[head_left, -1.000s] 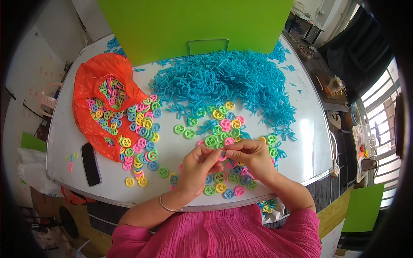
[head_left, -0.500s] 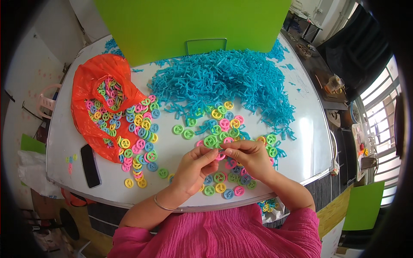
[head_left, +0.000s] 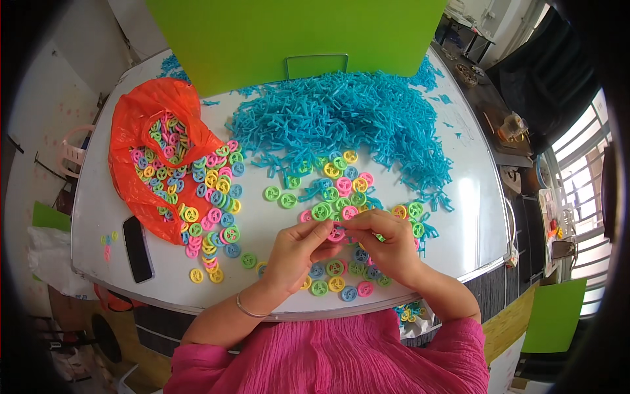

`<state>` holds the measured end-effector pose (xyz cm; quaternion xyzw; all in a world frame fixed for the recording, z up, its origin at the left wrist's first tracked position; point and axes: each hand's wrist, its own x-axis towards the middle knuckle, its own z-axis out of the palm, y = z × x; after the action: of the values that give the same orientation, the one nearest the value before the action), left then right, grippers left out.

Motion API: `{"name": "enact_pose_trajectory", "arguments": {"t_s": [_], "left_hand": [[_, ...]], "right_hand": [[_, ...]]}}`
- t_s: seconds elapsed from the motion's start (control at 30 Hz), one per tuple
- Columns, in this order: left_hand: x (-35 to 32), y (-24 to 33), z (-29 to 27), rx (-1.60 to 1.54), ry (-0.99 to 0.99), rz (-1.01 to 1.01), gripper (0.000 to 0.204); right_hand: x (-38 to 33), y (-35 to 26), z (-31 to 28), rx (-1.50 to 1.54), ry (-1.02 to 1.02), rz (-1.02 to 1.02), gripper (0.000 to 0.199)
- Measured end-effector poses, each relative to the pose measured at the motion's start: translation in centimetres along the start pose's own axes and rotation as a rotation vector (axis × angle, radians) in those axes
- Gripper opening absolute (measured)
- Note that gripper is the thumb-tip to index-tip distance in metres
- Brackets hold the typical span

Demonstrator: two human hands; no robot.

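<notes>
Your left hand [head_left: 298,253] and right hand [head_left: 384,243] meet near the surface's [head_left: 275,295] front edge, fingertips of both closed on one small pink wheel [head_left: 336,233] held just above the loose coloured wheels [head_left: 341,282] lying there. A heap of blue plastic sticks [head_left: 354,125] spreads toward the back edge. An orange bag [head_left: 141,164] of wheels lies at the left, a black phone [head_left: 136,248] beside it.

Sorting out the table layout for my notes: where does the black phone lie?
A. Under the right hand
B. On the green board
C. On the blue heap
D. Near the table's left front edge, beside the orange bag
D: the black phone lies flat on the white table by its left front edge, just beside the orange bag.
</notes>
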<state>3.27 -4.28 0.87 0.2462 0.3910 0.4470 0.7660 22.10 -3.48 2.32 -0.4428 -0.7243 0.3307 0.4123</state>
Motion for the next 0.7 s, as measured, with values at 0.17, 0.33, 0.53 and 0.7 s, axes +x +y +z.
{"name": "enact_pose_trajectory", "arguments": {"t_s": [0.17,0.33,0.53,0.7], "left_hand": [[0.4,-0.7,-0.7,0.150,0.011,0.015,0.020],[0.5,-0.6,-0.9,0.084,0.033,-0.078,0.019],[0.5,-0.8,-0.8,0.064,0.041,-0.034,0.019],[0.5,-0.7,0.3,0.112,-0.011,0.229,0.022]], "right_hand": [[-0.4,0.2,0.2,0.042,-0.054,0.096,0.020],[-0.3,0.1,-0.3,-0.077,-0.131,-0.120,0.020],[-0.5,-0.7,-0.3,0.003,-0.178,0.063,0.025],[-0.1,-1.0,0.5,-0.009,-0.059,0.058,0.023]]}}
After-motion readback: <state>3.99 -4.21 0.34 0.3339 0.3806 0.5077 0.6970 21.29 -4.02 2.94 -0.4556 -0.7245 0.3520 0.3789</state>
